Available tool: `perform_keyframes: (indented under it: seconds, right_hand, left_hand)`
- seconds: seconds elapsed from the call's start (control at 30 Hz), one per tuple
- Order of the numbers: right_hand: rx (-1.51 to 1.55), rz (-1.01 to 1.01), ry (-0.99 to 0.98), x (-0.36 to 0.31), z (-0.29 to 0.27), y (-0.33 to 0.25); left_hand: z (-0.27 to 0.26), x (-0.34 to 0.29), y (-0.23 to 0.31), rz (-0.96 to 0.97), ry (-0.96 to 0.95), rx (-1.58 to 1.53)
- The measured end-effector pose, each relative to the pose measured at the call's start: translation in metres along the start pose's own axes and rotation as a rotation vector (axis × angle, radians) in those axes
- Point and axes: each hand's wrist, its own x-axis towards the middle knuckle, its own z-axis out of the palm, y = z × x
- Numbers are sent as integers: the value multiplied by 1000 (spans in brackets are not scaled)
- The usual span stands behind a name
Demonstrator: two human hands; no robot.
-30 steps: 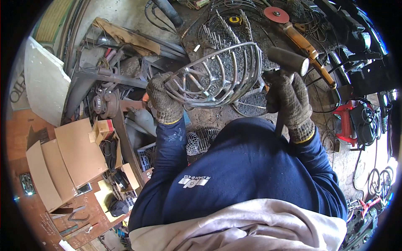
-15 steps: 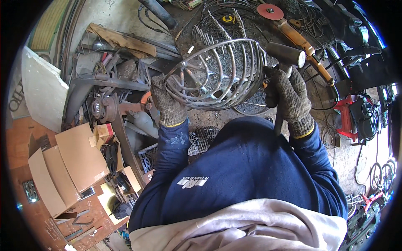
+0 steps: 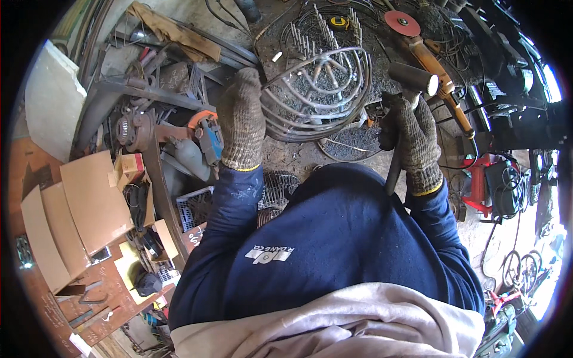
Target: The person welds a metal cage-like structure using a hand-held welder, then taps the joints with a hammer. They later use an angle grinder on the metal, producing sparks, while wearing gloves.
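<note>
Over a cluttered metal-shop floor, our left hand, in a coarse grey-brown knit glove, closes its fingers around the left rim of a domed wire cage of bent steel rods, the curved bars fanning out from our grip. Our right hand, gloved alike, is wrapped tight about the dark handle of a hammer whose blunt cylindrical head stands just right of the cage, not touching it. The cage hangs above gritty ground, over a ring of upright metal pins. Beyond the hammer lies an angle grinder with a red disc and orange body. Flat brown cardboard sheets lie far left, well apart.
</note>
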Motion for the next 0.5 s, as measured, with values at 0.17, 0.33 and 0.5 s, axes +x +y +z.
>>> perform_keyframes:
  seconds: [0.17, 0.33, 0.5]
  right_hand:
    - [-26, 21, 32, 0, 4, 3]
    - [38, 19, -57, 1, 0, 9]
    - [-8, 10, -63, 1, 1, 8]
  left_hand:
    - [2, 4, -4, 457, -28, 54]
    - [6, 14, -12, 635, -153, 39]
    - [-4, 15, 33, 62, -472, -180]
